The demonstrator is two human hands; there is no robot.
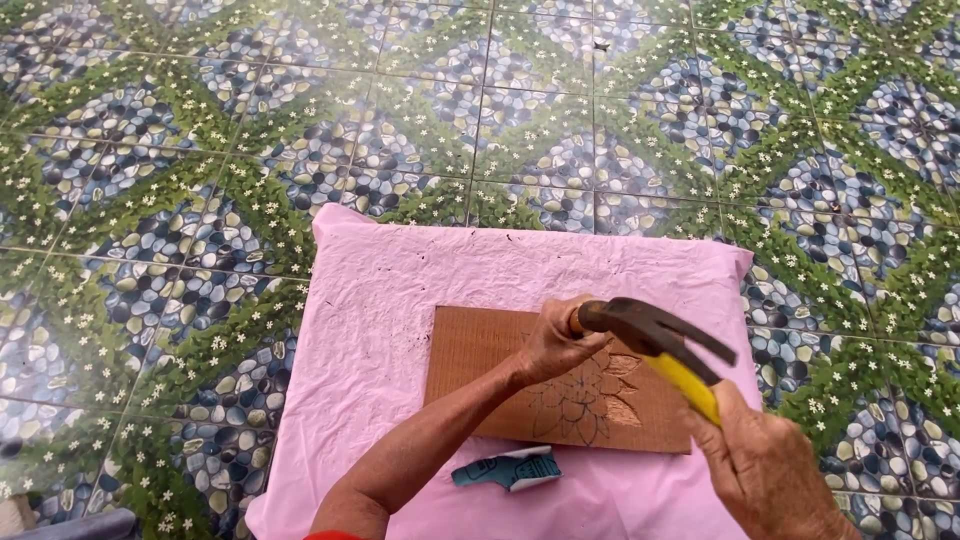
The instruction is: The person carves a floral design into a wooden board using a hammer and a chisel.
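head view is showing the left hand [555, 340] gripping a chisel on the board [480, 350] lying at six o'clock on the pink sheet [400, 280], while the right hand [770, 465] is clenching a hammer [655, 340], seemingly mid-carving, needing a square strike.

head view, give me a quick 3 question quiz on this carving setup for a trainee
1. True or false: the right hand grips the yellow handle of a claw hammer.
2. Multiple choice: what does the wooden board lie on? A) bare tiles B) a pink sheet C) a metal tray
3. Short answer: what is drawn on the board under the left hand?

Key
1. True. The hammer head is level with the left hand's fist.
2. B. The pink sheet is spread on the patterned tile floor.
3. A flower outline, a few petals already carved. A small teal packet lies near the board's front edge.
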